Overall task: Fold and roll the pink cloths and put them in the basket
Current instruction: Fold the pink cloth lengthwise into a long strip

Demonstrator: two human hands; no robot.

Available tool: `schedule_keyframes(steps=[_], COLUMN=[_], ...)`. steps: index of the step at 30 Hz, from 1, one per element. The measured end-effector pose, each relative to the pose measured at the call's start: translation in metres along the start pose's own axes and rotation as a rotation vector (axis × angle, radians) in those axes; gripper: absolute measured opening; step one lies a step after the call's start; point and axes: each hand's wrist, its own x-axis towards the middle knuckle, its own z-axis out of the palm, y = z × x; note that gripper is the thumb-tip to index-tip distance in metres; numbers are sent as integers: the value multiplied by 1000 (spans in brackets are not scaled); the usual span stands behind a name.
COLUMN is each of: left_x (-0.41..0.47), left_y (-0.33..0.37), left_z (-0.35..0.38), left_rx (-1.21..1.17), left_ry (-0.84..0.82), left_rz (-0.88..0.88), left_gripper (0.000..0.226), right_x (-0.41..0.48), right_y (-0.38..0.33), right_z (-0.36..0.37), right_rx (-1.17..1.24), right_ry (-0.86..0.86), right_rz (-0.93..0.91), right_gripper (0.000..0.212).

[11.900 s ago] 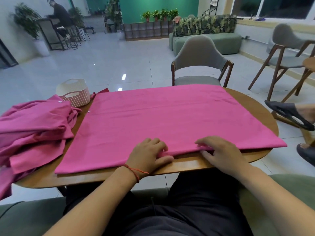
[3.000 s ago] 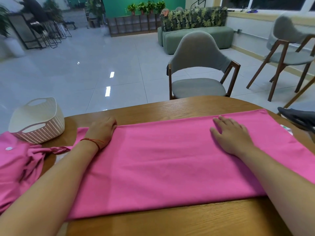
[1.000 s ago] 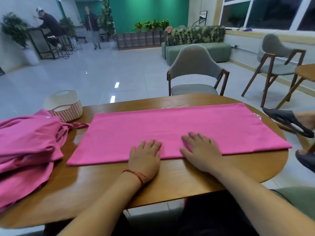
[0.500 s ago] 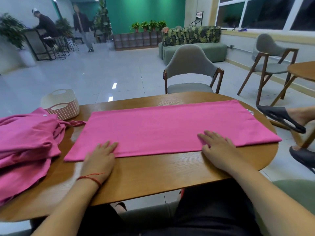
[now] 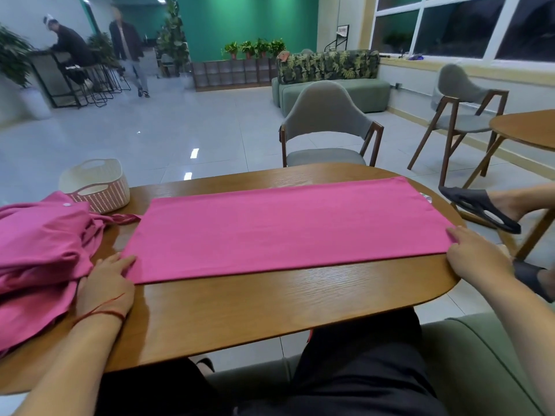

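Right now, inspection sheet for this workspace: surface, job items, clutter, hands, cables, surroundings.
Surface: wooden table.
Job's things: folded pink cloth flat across the table; pile of pink cloths at left; basket behind the pile, contents not visible.
Clutter: small pale item by the cloth's far right corner, too small to tell.
Hands: left hand touches the cloth's near left corner, fingers straight; right hand at the near right corner, grip unclear.
Cables: nothing seen.
Surroundings: grey chair opposite; sandalled foot at right; two people far back left.
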Motion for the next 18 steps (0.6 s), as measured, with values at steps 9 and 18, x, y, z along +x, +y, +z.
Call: schedule_keyframes(steps=[9,18], left_x=[-65,-67], left_y=[137,200], left_z=[43,63], left_rx=[-158,-114], left_ry=[-155,-117], left_rz=[753,879], left_gripper=[45,29], right_x=[-74,-94], right_y=[-151,-198], right_z=[43,71], right_rx=[147,186], right_ry=[-64,35], right_rz=[-698,-990], right_gripper=[46,28])
